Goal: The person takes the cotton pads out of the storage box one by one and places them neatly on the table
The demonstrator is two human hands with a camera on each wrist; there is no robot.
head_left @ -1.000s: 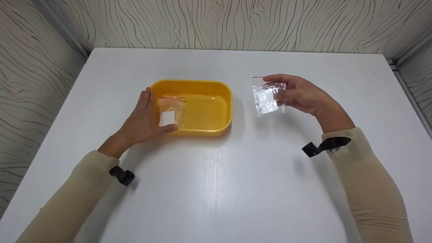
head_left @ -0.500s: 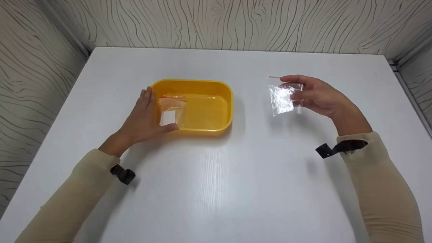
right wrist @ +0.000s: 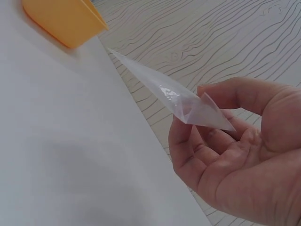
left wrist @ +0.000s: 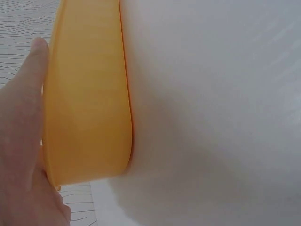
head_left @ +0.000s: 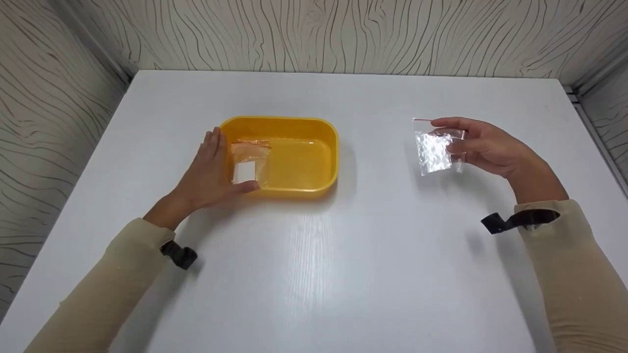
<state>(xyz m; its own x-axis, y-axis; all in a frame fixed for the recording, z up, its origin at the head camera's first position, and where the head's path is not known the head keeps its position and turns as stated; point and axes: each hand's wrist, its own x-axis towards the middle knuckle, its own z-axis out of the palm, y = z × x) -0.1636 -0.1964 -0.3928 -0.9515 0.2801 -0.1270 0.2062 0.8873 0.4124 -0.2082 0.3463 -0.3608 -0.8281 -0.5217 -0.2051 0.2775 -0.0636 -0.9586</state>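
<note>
My left hand (head_left: 198,176) holds the left end of a yellow plastic tub (head_left: 301,164), its fingers along the outer side and its thumb at the front rim. In the left wrist view the tub's outer wall (left wrist: 89,99) fills much of the left side. Inside the tub, at its left, lies a clear zip bag (head_left: 251,154) with a red seal line and a white piece in it. Off to the right, my right hand (head_left: 495,149) pinches another clear zip bag (head_left: 432,152) above the table. Glare covers its middle, so its contents are unclear.
The tub stands on a white table (head_left: 304,274) towards its back. Behind the table rises a wall (head_left: 314,37) with a wood-grain pattern. Black wrist mounts (head_left: 520,220) sit at both sleeve cuffs.
My right hand has moved steadily to the right, away from the tub, with the zip bag pinched in its fingers. My left hand and the tub have stayed in place.
</note>
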